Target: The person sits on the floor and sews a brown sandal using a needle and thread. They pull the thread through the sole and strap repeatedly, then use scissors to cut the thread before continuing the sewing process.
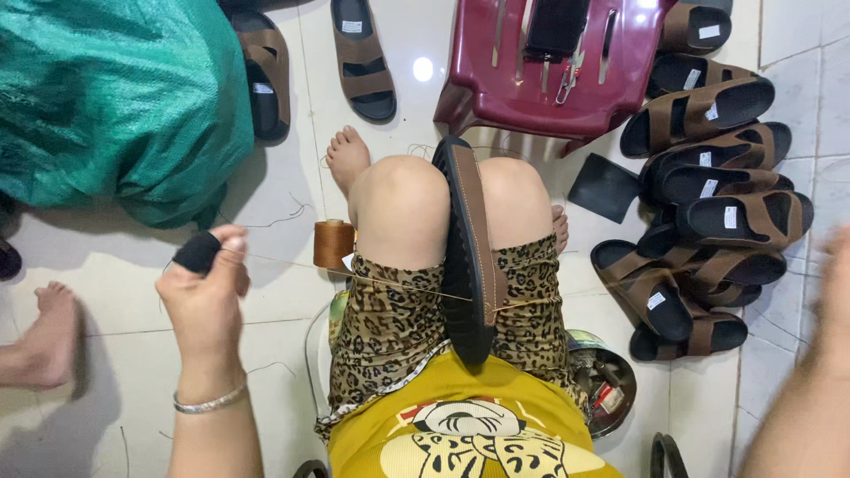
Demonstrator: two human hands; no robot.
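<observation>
While the left hand (pixel 205 292) pinches taut brown thread (pixel 381 279) running rightward to the stiff sandal sole (pixel 467 257) clamped between the knees, the blurred right hand's (pixel 828 301) grip cannot be told.

White glossy tiled floor (pixel 283 292), grey grout lines, a bright light glare near the top. Lying on it: a teal woven sack (pixel 115 97) at upper left; two brown strapped sandals (pixel 310 62) beside the sack; a dark red plastic stool (pixel 549 66) at top centre; a heap of brown sandals with black soles (pixel 708 177) along the right; a flat black sole piece (pixel 605 188) just beside that heap; a spool of brown thread (pixel 333 243) standing upright; loose thread scraps (pixel 283 217) scattered about.
</observation>
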